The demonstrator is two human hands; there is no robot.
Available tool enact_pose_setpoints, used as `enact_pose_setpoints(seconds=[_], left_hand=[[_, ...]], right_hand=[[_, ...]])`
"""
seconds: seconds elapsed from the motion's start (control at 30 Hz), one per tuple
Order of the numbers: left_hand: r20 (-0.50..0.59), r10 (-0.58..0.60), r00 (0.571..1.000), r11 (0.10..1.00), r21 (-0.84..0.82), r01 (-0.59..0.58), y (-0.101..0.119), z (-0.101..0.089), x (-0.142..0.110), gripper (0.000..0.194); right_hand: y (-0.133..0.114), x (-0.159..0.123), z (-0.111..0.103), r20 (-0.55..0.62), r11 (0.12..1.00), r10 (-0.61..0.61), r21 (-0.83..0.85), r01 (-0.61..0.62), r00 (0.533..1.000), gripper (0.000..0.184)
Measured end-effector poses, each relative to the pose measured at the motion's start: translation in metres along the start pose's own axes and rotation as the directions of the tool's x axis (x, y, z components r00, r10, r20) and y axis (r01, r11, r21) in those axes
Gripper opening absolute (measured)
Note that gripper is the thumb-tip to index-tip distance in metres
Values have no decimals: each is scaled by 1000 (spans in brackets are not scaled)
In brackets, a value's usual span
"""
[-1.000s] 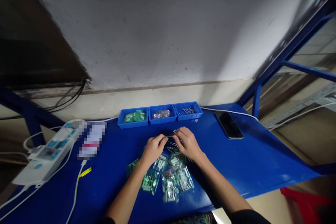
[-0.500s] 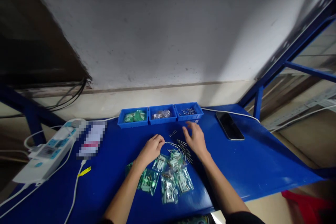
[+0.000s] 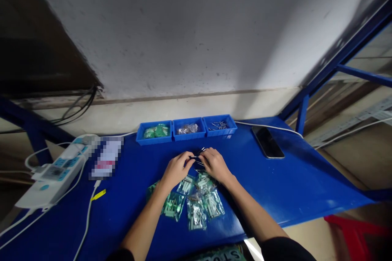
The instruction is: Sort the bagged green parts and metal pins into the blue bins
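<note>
My left hand (image 3: 177, 169) is closed in a pinch, thumb and forefinger on thin metal rods (image 3: 193, 158). Facing it, my right hand (image 3: 215, 165) is closed on the other end of the rods, fingertips almost touching those of the left. The rods are dark and silvery, too small to tell their exact kind. Just below my hands lie several clear plastic packets (image 3: 196, 214) holding pale plugs and metal pieces, with green-tinted packets (image 3: 173, 207) by my left forearm.
Three blue bins stand in a row by the wall: one with green packets (image 3: 157, 131), one with clear bags (image 3: 188, 129), one with loose metal pieces (image 3: 219, 125). A dark phone (image 3: 268, 142) lies right. A power strip (image 3: 55, 177), pixelated phone (image 3: 106, 158) and white cable (image 3: 88, 216) lie left.
My right hand has moved left and closed, meeting my left hand over the rods. The loose rods that lay beside the packets no longer show there.
</note>
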State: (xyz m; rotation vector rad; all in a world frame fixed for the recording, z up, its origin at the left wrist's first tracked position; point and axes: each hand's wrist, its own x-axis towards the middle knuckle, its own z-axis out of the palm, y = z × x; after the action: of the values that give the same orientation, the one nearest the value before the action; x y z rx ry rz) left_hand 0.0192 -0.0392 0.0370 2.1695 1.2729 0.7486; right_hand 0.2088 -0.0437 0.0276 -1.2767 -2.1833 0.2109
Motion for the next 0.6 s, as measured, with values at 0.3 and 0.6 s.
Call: enact_pose_setpoints(seconds=[0.3, 0.6], left_hand=[[4, 4, 1000, 1000, -24, -4, 9, -6, 1, 34], [244, -14, 970, 966, 255, -50, 13, -2, -2, 10]], right_hand=[[-9, 3, -12, -19, 997, -82, 9, 82, 996, 20], [14, 26, -70, -632, 999, -41, -32, 27, 774, 16]])
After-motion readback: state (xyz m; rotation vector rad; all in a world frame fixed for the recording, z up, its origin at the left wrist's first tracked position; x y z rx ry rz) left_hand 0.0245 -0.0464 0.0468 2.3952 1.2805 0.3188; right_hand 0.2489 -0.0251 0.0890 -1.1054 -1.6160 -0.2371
